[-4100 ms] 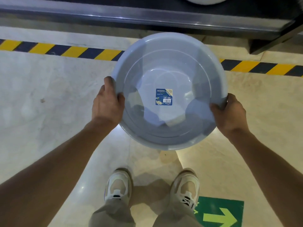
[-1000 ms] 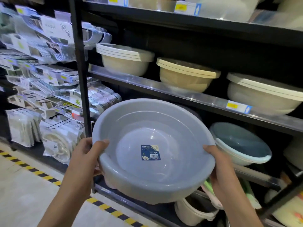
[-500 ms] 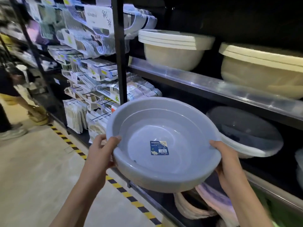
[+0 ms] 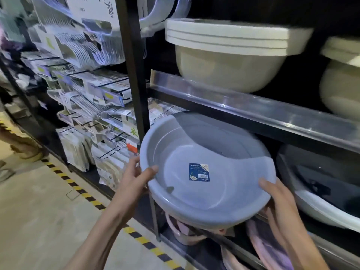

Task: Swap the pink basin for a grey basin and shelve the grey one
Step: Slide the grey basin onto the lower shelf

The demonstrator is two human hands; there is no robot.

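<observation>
Grey basin [image 4: 206,172] is held at the shelf opening under the clear-edged shelf [image 4: 253,112]; left hand [image 4: 134,180] grips its left rim, thumb inside, and right hand [image 4: 278,199] grips the right rim, fingers curled beneath. Pink basins [image 4: 266,248] lie below it.

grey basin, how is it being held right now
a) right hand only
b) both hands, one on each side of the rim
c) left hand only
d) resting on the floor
b, the left hand grips the left rim of the grey basin and the right hand holds its right rim, at the shelf opening.
</observation>
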